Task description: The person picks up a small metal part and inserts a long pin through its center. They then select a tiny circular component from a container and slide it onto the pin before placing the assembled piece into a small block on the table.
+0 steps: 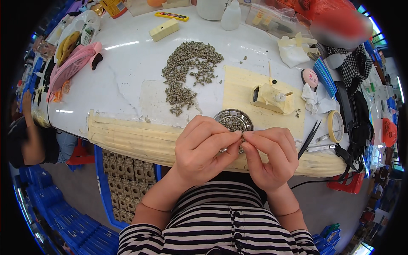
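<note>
Black-and-white striped top (pixel 203 217)
Dark round buttons (pixel 238 236) line the front; the sleeves (pixel 142 239) carry the same stripes.

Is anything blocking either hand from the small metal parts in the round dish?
Nothing visible: the left hand and right hand meet at the metal dish, and no lid or tool covers the small metal parts in view. The hands partly hide its near side.
</note>
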Available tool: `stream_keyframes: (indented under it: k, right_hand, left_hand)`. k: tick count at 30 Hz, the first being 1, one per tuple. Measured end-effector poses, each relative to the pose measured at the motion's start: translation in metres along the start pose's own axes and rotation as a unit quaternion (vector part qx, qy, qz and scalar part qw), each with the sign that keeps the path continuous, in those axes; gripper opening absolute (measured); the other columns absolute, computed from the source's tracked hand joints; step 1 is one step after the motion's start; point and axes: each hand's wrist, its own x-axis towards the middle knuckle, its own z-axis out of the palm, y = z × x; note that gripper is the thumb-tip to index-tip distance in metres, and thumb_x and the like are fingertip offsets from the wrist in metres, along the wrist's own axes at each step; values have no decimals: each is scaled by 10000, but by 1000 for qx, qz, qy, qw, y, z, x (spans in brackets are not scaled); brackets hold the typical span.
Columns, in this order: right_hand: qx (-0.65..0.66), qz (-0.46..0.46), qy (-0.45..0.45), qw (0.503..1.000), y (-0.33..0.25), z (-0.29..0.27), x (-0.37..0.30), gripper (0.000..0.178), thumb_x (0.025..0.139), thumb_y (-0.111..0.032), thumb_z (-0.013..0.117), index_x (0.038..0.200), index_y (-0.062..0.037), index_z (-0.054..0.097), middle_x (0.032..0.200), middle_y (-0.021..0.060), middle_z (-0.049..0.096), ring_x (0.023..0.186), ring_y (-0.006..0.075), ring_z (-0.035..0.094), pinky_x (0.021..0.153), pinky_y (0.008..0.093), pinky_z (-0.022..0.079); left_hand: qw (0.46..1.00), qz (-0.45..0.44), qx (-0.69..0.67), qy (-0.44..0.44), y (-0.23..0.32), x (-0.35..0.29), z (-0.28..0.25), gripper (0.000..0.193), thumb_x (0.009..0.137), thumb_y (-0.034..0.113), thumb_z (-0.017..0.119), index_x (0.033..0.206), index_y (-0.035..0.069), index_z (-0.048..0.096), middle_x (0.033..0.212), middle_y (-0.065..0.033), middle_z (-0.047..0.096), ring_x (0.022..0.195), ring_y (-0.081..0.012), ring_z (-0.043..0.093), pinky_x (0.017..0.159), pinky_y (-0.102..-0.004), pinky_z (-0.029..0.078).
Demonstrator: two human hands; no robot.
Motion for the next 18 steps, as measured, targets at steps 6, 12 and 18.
stream_keyframes:
  k: [6,12,18]
  right_hand:
    - [59,69,-22,996,2,0,-1,203,734,-26,806,928,-26,742,841,85,706,698,219,631,619,301,494]
    - [154,145,-57,976,4,-3,-4,133,777,-13,775,900,-6,726,832,93,701,713,210,631,658,290,488]
    - [295,277,-96,909,1,-8,0,77,827,-18,744,885,3,699,820,65,676,731,155,592,693,264,473]
  left_hand:
    - [1000,9,5,6,1,0,-1,297,640,-44,809,914,46,737,790,-34,647,693,-196,596,620,-302,469]
    - [1000,15,-5,-1,1,-1,-1,298,645,-50,803,917,55,739,797,-27,651,694,-193,588,619,-296,464]
    - [999,21,-29,-11,1,1,-4,314,643,-56,796,931,58,741,802,-25,652,694,-188,581,614,-290,453]
